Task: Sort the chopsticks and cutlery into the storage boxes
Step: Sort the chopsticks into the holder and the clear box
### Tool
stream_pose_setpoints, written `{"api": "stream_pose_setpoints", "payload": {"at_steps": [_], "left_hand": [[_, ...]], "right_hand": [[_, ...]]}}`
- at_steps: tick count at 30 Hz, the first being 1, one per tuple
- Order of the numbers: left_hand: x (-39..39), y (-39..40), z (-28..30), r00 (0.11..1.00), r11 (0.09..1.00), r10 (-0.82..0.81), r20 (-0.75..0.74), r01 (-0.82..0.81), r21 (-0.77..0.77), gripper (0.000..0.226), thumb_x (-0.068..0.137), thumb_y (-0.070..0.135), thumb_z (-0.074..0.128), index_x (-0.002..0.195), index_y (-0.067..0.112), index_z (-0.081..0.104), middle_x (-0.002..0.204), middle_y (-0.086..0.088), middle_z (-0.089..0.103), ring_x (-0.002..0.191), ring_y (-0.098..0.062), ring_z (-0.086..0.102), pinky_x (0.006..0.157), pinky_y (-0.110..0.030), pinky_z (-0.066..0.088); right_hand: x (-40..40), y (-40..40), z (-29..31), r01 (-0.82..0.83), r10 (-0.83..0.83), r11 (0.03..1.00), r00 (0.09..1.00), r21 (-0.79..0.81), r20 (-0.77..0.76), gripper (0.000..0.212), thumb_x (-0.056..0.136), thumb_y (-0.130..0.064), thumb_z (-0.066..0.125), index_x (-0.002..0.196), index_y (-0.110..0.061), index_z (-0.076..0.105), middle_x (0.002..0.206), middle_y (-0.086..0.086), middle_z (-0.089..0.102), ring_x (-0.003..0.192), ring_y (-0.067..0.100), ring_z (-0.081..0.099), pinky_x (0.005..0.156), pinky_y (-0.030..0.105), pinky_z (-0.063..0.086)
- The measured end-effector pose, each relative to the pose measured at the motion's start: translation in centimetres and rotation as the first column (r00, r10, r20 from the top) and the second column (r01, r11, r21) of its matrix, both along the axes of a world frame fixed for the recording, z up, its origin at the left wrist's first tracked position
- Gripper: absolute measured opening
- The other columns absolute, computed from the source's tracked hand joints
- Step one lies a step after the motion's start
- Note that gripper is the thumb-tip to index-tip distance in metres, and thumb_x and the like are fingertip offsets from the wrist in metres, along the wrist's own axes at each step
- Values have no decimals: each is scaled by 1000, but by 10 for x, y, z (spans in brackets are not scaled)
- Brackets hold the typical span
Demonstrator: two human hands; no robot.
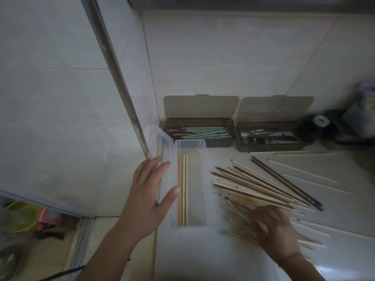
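A clear storage box (197, 191) lies on the white counter with three pale chopsticks (183, 189) inside, its lid (162, 151) swung open to the left. My left hand (150, 197) rests against that lid and the box's left wall, fingers straight and thumb on the rim. To the right a fanned pile of pale and dark chopsticks (261, 187) covers the counter. My right hand (274, 230), blurred, lies on the pile's near end with fingers curled among the sticks. Whether it holds any is unclear.
Two dark translucent boxes stand open at the back wall: the left one (199, 133) holds green and red chopsticks, the right one (267, 139) metal cutlery. Dark objects (324, 128) crowd the back right. The counter edge drops on the left, with a green bowl (20, 216) below.
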State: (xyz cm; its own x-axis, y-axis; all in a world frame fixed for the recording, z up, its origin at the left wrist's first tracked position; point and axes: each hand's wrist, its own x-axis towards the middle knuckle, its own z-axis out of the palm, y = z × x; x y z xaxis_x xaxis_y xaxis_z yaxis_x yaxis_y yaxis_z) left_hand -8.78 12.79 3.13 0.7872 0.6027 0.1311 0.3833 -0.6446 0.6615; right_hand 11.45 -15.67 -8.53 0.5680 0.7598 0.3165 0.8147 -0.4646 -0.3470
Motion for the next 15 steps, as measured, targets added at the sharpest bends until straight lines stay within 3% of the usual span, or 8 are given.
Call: {"api": "stream_pose_setpoints", "payload": {"at_steps": [3,8,12,15], "left_hand": [[-1,1,-1,1000,1000,-1,14,1,-1,67,86,67,36,141,29,42,153,14,28,145,-8,13,112,-50,31],[-1,2,-2,1000,1000,-10,12,10,23,67,87,66,37,140,27,44,152,12,31,144,-10,15,113,-48,29],[-1,2,-4,1000,999,-22,21,21,29,66,87,66,37,140,28,45,152,12,31,145,-10,14,113,-46,28],[-2,3,-5,999,999,-24,28,23,37,65,87,66,37,139,27,45,152,12,32,144,-11,15,113,-45,28]], "right_hand": [[-13,-19,-13,-33,37,997,998,-72,58,21,88,-33,54,89,-20,71,97,-4,64,95,26,56,76,36,46],[-27,-21,-18,94,-90,994,993,-49,80,25,83,-32,52,86,-18,72,94,-1,67,94,29,55,76,38,45],[-26,-11,2,105,-98,994,976,-27,192,20,88,-27,54,91,-23,73,85,-4,67,82,29,60,74,38,42],[-18,13,30,22,-43,995,973,95,229,19,94,-25,54,104,-25,70,82,-5,66,72,22,60,65,33,42]]}}
